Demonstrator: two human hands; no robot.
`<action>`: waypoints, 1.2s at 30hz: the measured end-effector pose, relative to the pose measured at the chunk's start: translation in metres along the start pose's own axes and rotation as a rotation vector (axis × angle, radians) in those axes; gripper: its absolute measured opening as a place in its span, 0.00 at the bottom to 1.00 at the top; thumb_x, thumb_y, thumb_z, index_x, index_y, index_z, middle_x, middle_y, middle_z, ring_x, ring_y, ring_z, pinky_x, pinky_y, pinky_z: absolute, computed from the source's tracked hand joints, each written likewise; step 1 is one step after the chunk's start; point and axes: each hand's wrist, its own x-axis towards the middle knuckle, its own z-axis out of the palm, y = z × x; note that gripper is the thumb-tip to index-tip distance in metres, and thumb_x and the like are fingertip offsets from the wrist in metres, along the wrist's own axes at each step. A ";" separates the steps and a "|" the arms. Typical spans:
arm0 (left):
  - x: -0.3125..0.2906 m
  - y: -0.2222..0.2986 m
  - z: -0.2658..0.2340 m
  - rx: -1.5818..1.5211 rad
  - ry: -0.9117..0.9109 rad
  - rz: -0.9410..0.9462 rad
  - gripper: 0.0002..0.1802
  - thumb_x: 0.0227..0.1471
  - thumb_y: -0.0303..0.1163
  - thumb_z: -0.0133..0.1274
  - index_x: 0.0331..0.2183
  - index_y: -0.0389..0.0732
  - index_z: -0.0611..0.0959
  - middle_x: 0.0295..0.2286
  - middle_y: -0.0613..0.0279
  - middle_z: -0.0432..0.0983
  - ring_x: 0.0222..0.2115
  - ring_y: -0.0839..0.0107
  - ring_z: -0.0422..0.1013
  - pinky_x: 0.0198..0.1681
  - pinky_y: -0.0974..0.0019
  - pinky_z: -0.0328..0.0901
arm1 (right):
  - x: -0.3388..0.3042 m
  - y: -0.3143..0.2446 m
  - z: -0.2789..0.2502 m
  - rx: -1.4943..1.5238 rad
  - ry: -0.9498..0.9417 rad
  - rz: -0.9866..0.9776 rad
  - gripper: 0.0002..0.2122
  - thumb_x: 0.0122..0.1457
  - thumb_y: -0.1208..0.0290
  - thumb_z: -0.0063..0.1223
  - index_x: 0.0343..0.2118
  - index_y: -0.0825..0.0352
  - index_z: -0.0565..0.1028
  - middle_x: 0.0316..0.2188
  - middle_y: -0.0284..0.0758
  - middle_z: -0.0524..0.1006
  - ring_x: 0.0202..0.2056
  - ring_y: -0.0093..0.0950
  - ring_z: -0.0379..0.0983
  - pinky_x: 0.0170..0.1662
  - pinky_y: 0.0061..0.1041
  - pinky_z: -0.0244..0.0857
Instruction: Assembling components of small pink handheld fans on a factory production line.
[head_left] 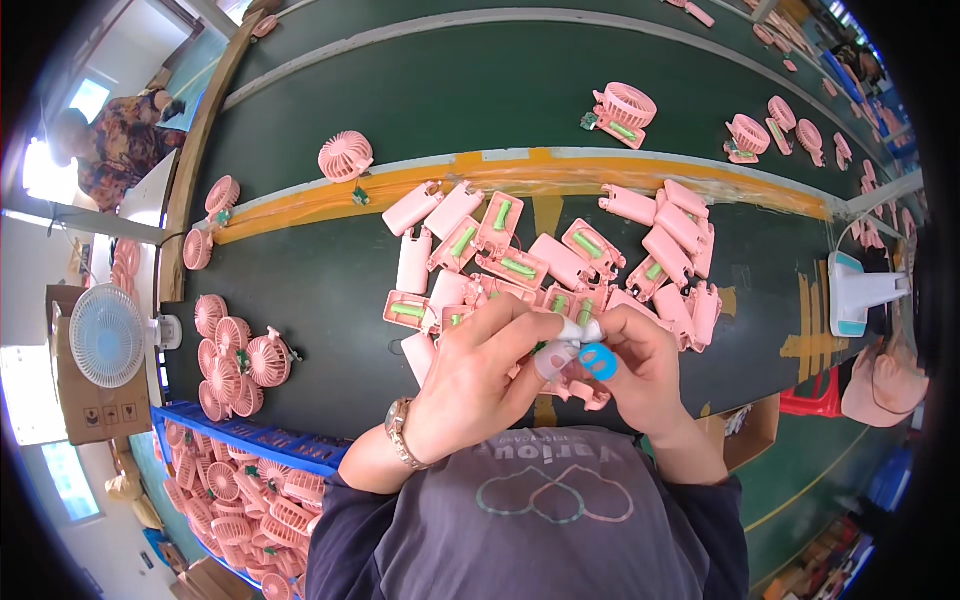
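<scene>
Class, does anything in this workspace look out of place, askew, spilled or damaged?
The pink cases lie askew at many angles, some overlapping, some open side up with green cells showing, so they look jumbled. One fan head lies apart, beyond the yellow tape. I see no clear spill or damage.

We are in a factory assembly workshop, for we see many matching pink casings (413,262) heaped on a dark surface (320,300), fan heads (250,525) filling a blue crate (300,452), a long railed green lane (480,90) bearing partly assembled pink fans (628,108), and another person (130,145) beyond its left end.
</scene>
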 end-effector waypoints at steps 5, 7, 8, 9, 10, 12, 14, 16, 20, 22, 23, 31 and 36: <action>-0.002 0.004 -0.001 0.065 0.043 -0.100 0.10 0.44 0.22 0.58 0.33 0.37 0.79 0.24 0.60 0.70 0.19 0.69 0.68 0.20 0.69 0.62 | 0.009 0.009 -0.014 -0.827 0.004 -0.581 0.07 0.49 0.83 0.55 0.33 0.72 0.72 0.24 0.36 0.73 0.24 0.16 0.70 0.23 0.15 0.62; -0.003 0.003 -0.001 0.121 0.018 -0.065 0.09 0.46 0.23 0.56 0.34 0.36 0.78 0.24 0.58 0.70 0.19 0.67 0.68 0.21 0.69 0.62 | 0.012 0.007 -0.018 -1.040 -0.040 -0.741 0.09 0.47 0.84 0.55 0.33 0.72 0.72 0.25 0.37 0.73 0.25 0.16 0.70 0.23 0.15 0.63; -0.002 0.002 -0.002 0.120 0.015 -0.066 0.09 0.46 0.23 0.56 0.34 0.36 0.78 0.24 0.58 0.70 0.19 0.67 0.68 0.21 0.69 0.62 | 0.012 0.005 -0.018 -1.058 -0.035 -0.783 0.08 0.49 0.84 0.54 0.33 0.72 0.72 0.25 0.36 0.73 0.24 0.17 0.71 0.23 0.16 0.63; 0.000 0.000 -0.002 0.095 0.021 -0.029 0.09 0.48 0.22 0.55 0.35 0.35 0.78 0.25 0.58 0.71 0.21 0.68 0.70 0.23 0.70 0.64 | 0.012 0.003 -0.018 -1.078 -0.028 -0.826 0.07 0.50 0.84 0.54 0.33 0.72 0.72 0.25 0.36 0.73 0.24 0.17 0.71 0.23 0.16 0.64; 0.002 -0.001 -0.003 0.070 0.027 0.008 0.09 0.49 0.21 0.53 0.36 0.34 0.78 0.26 0.58 0.73 0.23 0.70 0.71 0.25 0.71 0.66 | 0.008 0.002 -0.016 -1.080 -0.022 -0.825 0.07 0.50 0.84 0.54 0.33 0.72 0.72 0.25 0.36 0.73 0.24 0.17 0.71 0.23 0.16 0.64; -0.003 0.000 0.000 -0.083 0.066 -0.137 0.08 0.50 0.20 0.53 0.36 0.33 0.77 0.29 0.58 0.74 0.26 0.71 0.73 0.28 0.72 0.68 | -0.002 -0.001 -0.006 -0.461 0.052 -0.305 0.04 0.53 0.82 0.53 0.33 0.73 0.72 0.25 0.35 0.73 0.22 0.16 0.71 0.22 0.15 0.63; -0.005 0.002 0.002 -0.231 0.110 -0.286 0.08 0.51 0.20 0.52 0.37 0.32 0.77 0.31 0.57 0.76 0.29 0.73 0.74 0.32 0.72 0.69 | 0.002 -0.013 0.001 -0.428 0.017 -0.351 0.03 0.57 0.81 0.50 0.33 0.73 0.71 0.26 0.34 0.74 0.21 0.16 0.72 0.22 0.15 0.63; -0.004 0.005 0.003 -0.305 0.072 -0.265 0.09 0.51 0.19 0.52 0.38 0.32 0.77 0.34 0.58 0.77 0.33 0.75 0.74 0.36 0.72 0.70 | 0.003 -0.016 0.002 -0.359 0.023 -0.175 0.03 0.58 0.80 0.49 0.34 0.74 0.70 0.27 0.34 0.75 0.22 0.16 0.73 0.22 0.15 0.65; -0.003 -0.002 -0.003 -0.162 0.037 -0.176 0.11 0.49 0.19 0.55 0.38 0.33 0.77 0.32 0.56 0.79 0.32 0.73 0.76 0.35 0.71 0.70 | 0.009 -0.016 0.000 -0.435 0.024 -0.156 0.03 0.58 0.81 0.49 0.34 0.74 0.70 0.27 0.35 0.75 0.22 0.16 0.73 0.22 0.15 0.66; -0.002 -0.008 -0.007 0.015 0.023 -0.046 0.12 0.47 0.18 0.56 0.38 0.34 0.78 0.27 0.56 0.79 0.28 0.70 0.76 0.31 0.71 0.69 | 0.013 -0.020 0.005 -0.463 0.029 -0.200 0.02 0.56 0.82 0.50 0.32 0.74 0.71 0.26 0.35 0.75 0.22 0.16 0.73 0.23 0.16 0.66; 0.000 -0.008 -0.011 0.016 0.024 -0.048 0.12 0.47 0.18 0.56 0.38 0.34 0.78 0.27 0.56 0.79 0.28 0.70 0.76 0.31 0.71 0.69 | 0.014 -0.019 0.004 -0.463 0.027 -0.200 0.02 0.56 0.82 0.50 0.32 0.74 0.71 0.26 0.35 0.75 0.22 0.16 0.73 0.23 0.16 0.66; 0.016 0.000 -0.029 0.031 -0.100 0.063 0.06 0.39 0.16 0.56 0.24 0.36 0.77 0.21 0.57 0.76 0.21 0.65 0.74 0.24 0.69 0.66 | 0.019 -0.021 0.000 -0.507 -0.069 -0.264 0.02 0.54 0.85 0.51 0.30 0.74 0.71 0.25 0.34 0.74 0.22 0.16 0.73 0.23 0.15 0.66; 0.018 -0.003 -0.036 -0.058 -0.171 0.106 0.06 0.40 0.16 0.55 0.25 0.36 0.78 0.21 0.59 0.75 0.21 0.65 0.74 0.24 0.68 0.67 | 0.024 -0.021 -0.005 -0.343 -0.163 -0.108 0.04 0.53 0.87 0.51 0.29 0.73 0.70 0.26 0.31 0.73 0.23 0.15 0.73 0.23 0.14 0.67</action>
